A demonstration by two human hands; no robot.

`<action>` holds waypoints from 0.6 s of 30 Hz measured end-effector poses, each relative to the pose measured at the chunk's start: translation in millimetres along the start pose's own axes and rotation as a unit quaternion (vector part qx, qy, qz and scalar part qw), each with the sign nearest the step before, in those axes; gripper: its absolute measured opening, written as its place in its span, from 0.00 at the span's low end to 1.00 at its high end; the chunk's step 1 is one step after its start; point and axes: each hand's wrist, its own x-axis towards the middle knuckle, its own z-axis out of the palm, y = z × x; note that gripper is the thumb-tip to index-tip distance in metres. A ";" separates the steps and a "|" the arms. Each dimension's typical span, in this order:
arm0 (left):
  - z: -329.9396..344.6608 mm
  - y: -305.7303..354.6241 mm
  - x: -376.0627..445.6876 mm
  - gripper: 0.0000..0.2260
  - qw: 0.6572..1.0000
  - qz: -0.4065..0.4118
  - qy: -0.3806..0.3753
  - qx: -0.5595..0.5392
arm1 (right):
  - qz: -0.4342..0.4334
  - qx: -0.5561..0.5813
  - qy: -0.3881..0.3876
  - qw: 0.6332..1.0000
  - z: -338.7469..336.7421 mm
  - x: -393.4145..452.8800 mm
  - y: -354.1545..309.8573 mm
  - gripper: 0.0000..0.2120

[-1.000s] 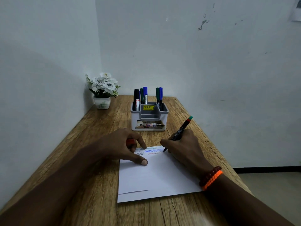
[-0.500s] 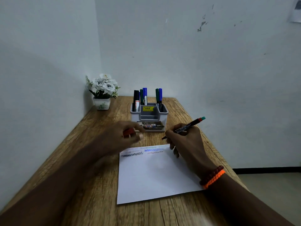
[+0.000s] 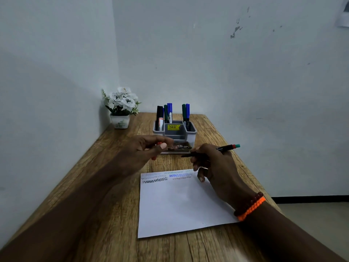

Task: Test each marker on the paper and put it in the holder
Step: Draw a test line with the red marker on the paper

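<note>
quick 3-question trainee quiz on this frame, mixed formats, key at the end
1. True or false: the right hand holds a marker with its tip on the paper.
2. The left hand grips: A) a red cap B) a blue marker C) nothing
3. Fill in: the flower pot stands to the ____ of the holder.

Key: 1 false, the tip is lifted off the paper. 2 A. 3 left.
</note>
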 end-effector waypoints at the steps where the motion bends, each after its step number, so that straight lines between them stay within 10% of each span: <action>1: 0.4 -0.7 -0.1 0.14 1.000 -0.001 0.001 0.001 | 0.006 0.011 -0.003 1.000 0.1 -1.0 -1.2 0.12; 18: 4.6 0.0 -2.1 0.11 0.993 -0.041 0.031 -0.109 | 0.027 0.066 -0.011 0.997 3.4 -7.6 -10.3 0.09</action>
